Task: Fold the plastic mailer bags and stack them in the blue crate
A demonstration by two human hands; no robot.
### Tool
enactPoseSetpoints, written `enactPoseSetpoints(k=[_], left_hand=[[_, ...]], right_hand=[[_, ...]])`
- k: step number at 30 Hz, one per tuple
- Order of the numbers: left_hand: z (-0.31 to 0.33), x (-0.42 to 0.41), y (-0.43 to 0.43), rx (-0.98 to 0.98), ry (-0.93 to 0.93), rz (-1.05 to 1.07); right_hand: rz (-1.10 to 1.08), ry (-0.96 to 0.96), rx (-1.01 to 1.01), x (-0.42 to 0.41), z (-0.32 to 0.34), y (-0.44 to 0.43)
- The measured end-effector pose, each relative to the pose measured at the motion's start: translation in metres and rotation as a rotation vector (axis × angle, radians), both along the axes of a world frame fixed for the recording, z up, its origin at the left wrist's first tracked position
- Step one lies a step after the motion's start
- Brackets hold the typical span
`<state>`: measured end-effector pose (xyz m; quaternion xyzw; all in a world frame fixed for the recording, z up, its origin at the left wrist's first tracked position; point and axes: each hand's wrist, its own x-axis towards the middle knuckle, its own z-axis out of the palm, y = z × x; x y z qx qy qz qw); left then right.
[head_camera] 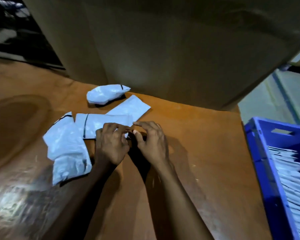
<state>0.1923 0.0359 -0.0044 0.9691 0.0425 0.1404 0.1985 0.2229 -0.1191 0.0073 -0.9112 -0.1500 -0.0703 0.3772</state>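
The fingers (118, 129) of my left hand (111, 144) are curled down onto the near end of a white mailer (97, 124), pinching the film there. The right hand (152, 142) sits just beside it, forefinger and thumb bent close together at the same edge. I cannot tell whether they actually have hold of the plastic. The mailer lies flat on the table (197, 153), running leftward away from my fingertips. It looks thin, light and slick. I judge it will slide and spring open unless creased firmly, so the corners and the end edge are the places to take hold. Just beyond the fingers lies a second flat mailer (133, 107), farther still a crumpled one (106, 95), and to the left a loose heap (66, 146). Well off to the right stands the blue crate (260, 153), with folded bags (291, 174) already stacked inside — and behind everything, a big cardboard box (163, 49).
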Motion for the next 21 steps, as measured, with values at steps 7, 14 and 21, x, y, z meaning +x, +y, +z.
enactPoseSetpoints(k=[7,14,21], left_hand=[[-0.029,0.002,0.047,-0.332,-0.185,-0.036],[-0.034,-0.007,0.057,-0.047,-0.182,-0.028],[-0.008,-0.005,0.011,0.077,-0.351,-0.212]], right_hand=[[0.096,0.21,-0.026,0.022,-0.036,0.06],[-0.063,-0.027,0.097,0.009,-0.037,0.053],[-0.306,-0.098,0.234,-0.029,-0.013,-0.054]])
